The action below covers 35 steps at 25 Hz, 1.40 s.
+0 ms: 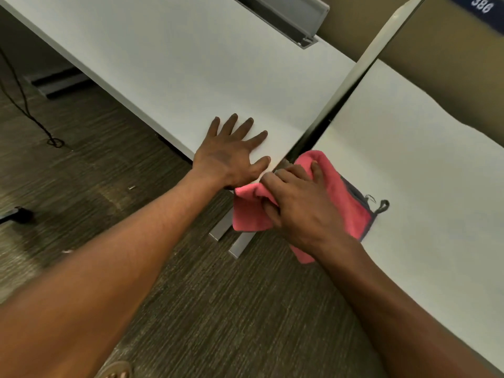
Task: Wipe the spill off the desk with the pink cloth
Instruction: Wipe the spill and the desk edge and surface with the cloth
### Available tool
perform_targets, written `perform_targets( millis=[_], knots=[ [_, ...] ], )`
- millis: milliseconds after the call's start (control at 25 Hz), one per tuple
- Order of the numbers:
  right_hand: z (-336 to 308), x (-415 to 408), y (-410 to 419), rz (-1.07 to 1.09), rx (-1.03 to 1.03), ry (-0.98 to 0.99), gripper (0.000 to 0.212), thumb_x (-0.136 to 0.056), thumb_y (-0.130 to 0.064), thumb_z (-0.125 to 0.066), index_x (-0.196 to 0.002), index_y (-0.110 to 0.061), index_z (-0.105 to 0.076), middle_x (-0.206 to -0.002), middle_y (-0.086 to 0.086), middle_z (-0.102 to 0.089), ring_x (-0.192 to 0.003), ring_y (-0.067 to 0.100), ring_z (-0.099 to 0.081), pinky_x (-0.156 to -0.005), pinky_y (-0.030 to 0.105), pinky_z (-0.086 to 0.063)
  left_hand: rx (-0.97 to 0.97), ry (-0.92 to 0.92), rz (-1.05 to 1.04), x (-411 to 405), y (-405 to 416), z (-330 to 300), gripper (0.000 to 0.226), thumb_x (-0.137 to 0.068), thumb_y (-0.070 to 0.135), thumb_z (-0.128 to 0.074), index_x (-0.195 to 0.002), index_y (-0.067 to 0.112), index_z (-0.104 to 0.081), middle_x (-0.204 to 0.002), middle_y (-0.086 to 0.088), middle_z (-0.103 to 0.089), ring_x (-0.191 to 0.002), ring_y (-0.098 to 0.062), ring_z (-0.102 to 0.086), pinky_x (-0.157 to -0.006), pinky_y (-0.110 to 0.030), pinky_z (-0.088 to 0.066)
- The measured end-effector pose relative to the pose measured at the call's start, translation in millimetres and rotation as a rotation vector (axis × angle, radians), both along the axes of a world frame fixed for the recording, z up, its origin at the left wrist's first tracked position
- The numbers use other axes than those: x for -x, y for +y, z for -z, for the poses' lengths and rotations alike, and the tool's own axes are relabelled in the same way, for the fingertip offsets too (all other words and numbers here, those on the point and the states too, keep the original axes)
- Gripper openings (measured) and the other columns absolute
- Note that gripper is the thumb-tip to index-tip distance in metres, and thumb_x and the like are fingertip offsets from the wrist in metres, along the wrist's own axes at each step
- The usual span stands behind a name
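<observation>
The pink cloth (338,189), edged in dark grey with a small hanging loop, lies over the near corner of the right white desk (425,165). My right hand (300,203) presses down on it and bunches its left part, which hangs off the desk edge. My left hand (231,154) lies flat with fingers spread on the near edge of the left white desk (174,64), just left of the cloth. No spill shows on either desk; whatever is under the cloth is hidden.
An upright divider panel (354,75) separates the two desks. A grey metal rail (294,20) sits at the back of the left desk. Below are brown carpet (109,159), a black cable (27,105) and grey desk feet (240,244).
</observation>
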State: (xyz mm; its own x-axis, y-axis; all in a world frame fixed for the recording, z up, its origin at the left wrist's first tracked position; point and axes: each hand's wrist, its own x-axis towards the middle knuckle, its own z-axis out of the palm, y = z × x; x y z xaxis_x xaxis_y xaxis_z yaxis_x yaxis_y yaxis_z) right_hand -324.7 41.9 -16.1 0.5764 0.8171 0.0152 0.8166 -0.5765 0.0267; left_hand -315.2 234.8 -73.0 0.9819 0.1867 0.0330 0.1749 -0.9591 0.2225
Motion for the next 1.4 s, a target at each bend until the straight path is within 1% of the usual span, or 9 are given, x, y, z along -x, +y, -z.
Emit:
perform_targets(
  millis=[200, 320, 400, 480, 600, 720, 880, 1160, 1400],
  knots=[
    [-7, -7, 17, 0.216, -0.532, 0.163, 0.013, -0.098, -0.023, -0.055, -0.099, -0.017, -0.066, -0.083, -0.002, -0.068, -0.075, 0.015, -0.051, -0.078, 0.035, -0.042, -0.065, 0.092, 0.051, -1, 7, -3, 0.081, -0.092, 0.070, -0.034, -0.158, 0.041, 0.002, -0.171, 0.002, 0.006, -0.156, -0.027, 0.010, -0.125, -0.053, 0.002],
    [-10, 0, -10, 0.227, -0.427, 0.160, 0.028, -0.102, -0.038, -0.050, -0.123, -0.032, -0.066, -0.123, 0.000, -0.070, -0.114, 0.018, -0.059, -0.104, 0.040, -0.044, -0.025, 0.059, 0.033, 0, 4, -3, 0.079, -0.090, 0.073, -0.027, -0.158, 0.042, -0.001, -0.171, 0.003, 0.004, -0.156, -0.025, 0.010, -0.125, -0.052, 0.004],
    [-5, 18, -35, 0.237, -0.104, 0.112, 0.054, -0.100, -0.057, -0.038, -0.154, -0.053, -0.030, -0.169, -0.008, -0.025, -0.158, 0.021, -0.018, -0.127, 0.053, -0.014, 0.013, 0.031, 0.009, 2, 0, -2, 0.074, -0.092, 0.072, -0.018, -0.158, 0.043, -0.006, -0.171, 0.005, 0.002, -0.157, -0.024, 0.010, -0.125, -0.052, 0.006],
    [2, 29, -56, 0.195, 0.019, 0.062, 0.064, -0.099, -0.061, -0.033, -0.156, -0.058, -0.004, -0.172, -0.016, 0.004, -0.160, 0.017, 0.006, -0.128, 0.054, -0.003, 0.019, 0.024, -0.005, 2, -3, -3, 0.072, -0.093, 0.071, -0.016, -0.158, 0.043, -0.007, -0.171, 0.004, 0.002, -0.156, -0.024, 0.010, -0.125, -0.052, 0.006],
    [-5, 19, -43, 0.134, -0.021, 0.122, 0.051, -0.100, -0.059, -0.027, -0.151, -0.054, -0.028, -0.171, -0.014, -0.014, -0.160, 0.020, -0.003, -0.127, 0.055, -0.007, 0.010, 0.027, -0.007, 1, -3, -3, 0.072, -0.093, 0.070, -0.015, -0.159, 0.043, -0.008, -0.171, 0.004, 0.001, -0.156, -0.025, 0.010, -0.124, -0.054, 0.006],
    [-8, 1, -15, -0.060, -0.012, 0.045, 0.028, -0.098, -0.048, -0.041, -0.114, -0.032, -0.058, -0.121, -0.007, -0.063, -0.127, 0.025, -0.050, -0.111, 0.052, -0.033, -0.009, 0.016, -0.005, 0, -1, 0, 0.072, -0.092, 0.070, -0.015, -0.159, 0.042, -0.008, -0.171, 0.003, -0.001, -0.157, -0.026, 0.008, -0.124, -0.054, 0.005],
    [-5, -14, 15, -0.084, -0.035, 0.053, 0.030, -0.097, -0.038, -0.041, -0.114, -0.022, -0.060, -0.081, -0.004, -0.065, -0.078, 0.020, -0.052, -0.089, 0.042, -0.041, -0.018, 0.047, 0.015, -1, 3, -1, 0.072, -0.094, 0.073, -0.015, -0.159, 0.043, -0.006, -0.171, 0.003, 0.000, -0.157, -0.026, 0.007, -0.125, -0.053, 0.004],
    [-7, -3, -77, -0.129, -0.091, 0.164, 0.054, -0.102, -0.048, -0.049, -0.154, -0.041, -0.039, -0.166, -0.013, -0.032, -0.157, 0.013, -0.021, -0.127, 0.050, -0.017, -0.004, 0.017, -0.008, 2, -1, -2, 0.072, -0.092, 0.072, -0.015, -0.158, 0.044, -0.008, -0.171, 0.005, -0.001, -0.157, -0.023, 0.007, -0.125, -0.051, 0.004],
    [-6, -85, -78, 0.320, -0.092, 0.132, 0.073, -0.094, -0.080, -0.006, -0.160, -0.049, -0.009, -0.172, -0.016, -0.008, -0.159, 0.012, -0.005, -0.127, 0.056, -0.012, -0.023, 0.032, -0.009, 0, -4, -4, 0.074, -0.091, 0.072, -0.012, -0.159, 0.042, -0.005, -0.171, 0.002, 0.001, -0.156, -0.027, 0.008, -0.124, -0.056, 0.004]
  ],
)
